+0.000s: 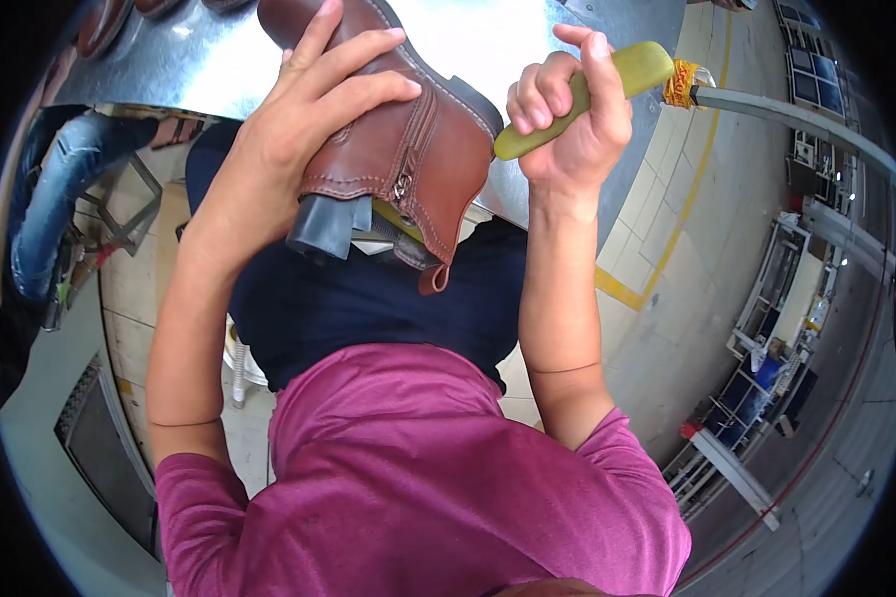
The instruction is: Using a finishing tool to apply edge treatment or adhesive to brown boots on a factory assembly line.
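Observation:
A brown leather ankle boot (393, 129) with a side zip lies on its side over the table's near edge, its toe pointing away and its shaft opening toward me. Dark blocks (324, 224) stick out of that opening, with something yellowish beside them. My left hand (299, 129) holds the boot from the left, thumb side away, its fingers spread over the upper. To the right, my right hand (572, 114) is closed round a long yellow-green bar (642, 68) with rounded ends. The bar's lower end is close by the boot's heel edge; I cannot tell whether they touch.
The shiny metal table (199, 70) carries more brown shoes (103, 25) at the far left. A person's leg in jeans (55, 199) is at the left. A grey rail (796, 114) with yellow wrapping meets the table's right side. Racks (767, 338) stand farther right.

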Tool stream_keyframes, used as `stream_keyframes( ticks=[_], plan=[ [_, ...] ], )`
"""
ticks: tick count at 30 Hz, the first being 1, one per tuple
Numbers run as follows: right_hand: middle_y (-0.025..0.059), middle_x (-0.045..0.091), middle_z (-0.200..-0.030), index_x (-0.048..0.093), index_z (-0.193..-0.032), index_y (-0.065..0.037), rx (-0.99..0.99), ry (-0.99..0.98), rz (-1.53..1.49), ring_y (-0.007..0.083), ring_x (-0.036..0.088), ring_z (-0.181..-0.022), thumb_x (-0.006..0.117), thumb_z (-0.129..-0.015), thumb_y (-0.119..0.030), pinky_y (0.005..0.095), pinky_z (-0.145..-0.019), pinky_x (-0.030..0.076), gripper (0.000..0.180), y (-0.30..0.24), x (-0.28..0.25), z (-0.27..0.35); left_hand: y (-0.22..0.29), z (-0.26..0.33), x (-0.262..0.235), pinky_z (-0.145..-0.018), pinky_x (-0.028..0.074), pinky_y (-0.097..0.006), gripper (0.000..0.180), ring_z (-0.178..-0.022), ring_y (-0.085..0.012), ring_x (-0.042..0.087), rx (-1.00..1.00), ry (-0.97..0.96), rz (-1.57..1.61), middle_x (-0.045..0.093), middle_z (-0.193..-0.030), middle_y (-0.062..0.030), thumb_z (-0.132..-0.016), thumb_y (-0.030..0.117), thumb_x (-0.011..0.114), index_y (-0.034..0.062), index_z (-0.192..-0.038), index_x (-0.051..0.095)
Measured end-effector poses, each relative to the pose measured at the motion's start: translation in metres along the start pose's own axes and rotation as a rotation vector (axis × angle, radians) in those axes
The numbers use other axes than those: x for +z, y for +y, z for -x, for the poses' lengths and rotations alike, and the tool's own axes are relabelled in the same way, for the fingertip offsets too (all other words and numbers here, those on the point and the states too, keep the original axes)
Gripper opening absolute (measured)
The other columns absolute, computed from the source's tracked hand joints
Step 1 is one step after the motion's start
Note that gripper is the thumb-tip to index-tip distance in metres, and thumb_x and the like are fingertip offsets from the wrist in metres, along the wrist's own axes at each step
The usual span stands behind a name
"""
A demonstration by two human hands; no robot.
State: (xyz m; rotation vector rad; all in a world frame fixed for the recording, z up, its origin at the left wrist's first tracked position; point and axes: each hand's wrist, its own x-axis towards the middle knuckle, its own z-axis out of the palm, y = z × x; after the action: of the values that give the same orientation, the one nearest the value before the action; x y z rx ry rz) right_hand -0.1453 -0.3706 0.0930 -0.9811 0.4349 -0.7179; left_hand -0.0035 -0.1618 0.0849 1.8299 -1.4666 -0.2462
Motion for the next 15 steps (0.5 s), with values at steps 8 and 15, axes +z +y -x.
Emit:
stream_keyframes(
  ticks=[8,15],
  plan=[
    [-0.0026,0.037,-0.058,0.061,-0.11,0.002,0.112,-0.032,0.113,0.0092,0.038,-0.046,0.059,-0.104,-0.025,0.0266,-0.041,0.035,0.028,0.001,0.007,-0.009,0.017,-0.011,-0.026,-0.124,0.025,-0.055,0.046,-0.155,-0.0507,0.018,-0.083,-0.195,0.133,0.047,-0.154,-0.0175,-0.088,-0.007,0.065,0.011,-0.13,0.067],
    [-0.0013,0.042,-0.058,0.059,-0.104,0.0,0.128,0.012,0.207,0.0099,0.04,-0.044,0.07,-0.096,-0.025,0.0269,-0.041,0.033,0.028,0.004,0.037,-0.017,-0.003,0.005,0.0,-0.123,0.031,-0.05,0.033,-0.156,-0.0392,0.027,0.034,0.026,0.0,0.055,-0.151,-0.0098,-0.09,0.011,0.062,0.015,-0.121,0.073]
  ],
)
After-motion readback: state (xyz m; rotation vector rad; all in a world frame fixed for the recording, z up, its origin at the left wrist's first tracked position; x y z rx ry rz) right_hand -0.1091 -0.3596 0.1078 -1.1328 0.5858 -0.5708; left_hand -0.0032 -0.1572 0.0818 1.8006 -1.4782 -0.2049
